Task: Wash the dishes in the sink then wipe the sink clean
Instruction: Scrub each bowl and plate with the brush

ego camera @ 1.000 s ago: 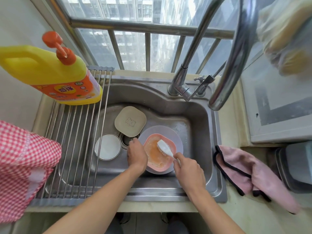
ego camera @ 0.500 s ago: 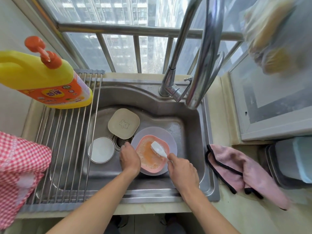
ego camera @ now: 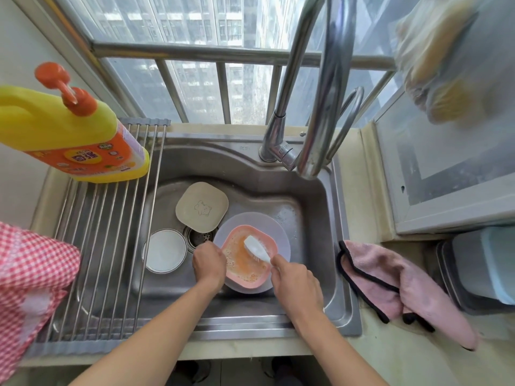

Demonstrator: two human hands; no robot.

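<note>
Gripping the white plastic brush [ego camera: 257, 248], the right hand [ego camera: 296, 282] scrubs the sudsy pink square dish [ego camera: 246, 256]; left hand [ego camera: 209, 262] holds its rim

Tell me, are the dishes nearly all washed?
Not nearly. Nothing sits on the metal drying rack yet. The right hand scrubs the soapy pink square dish with a white brush; the left hand steadies it. The beige square plate, white round dish and sink wiping remain.

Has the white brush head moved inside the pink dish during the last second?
Cannot tell. The white brush lies over the upper right part of the pink dish, as before; only the camera view shifted against the drain.
</note>
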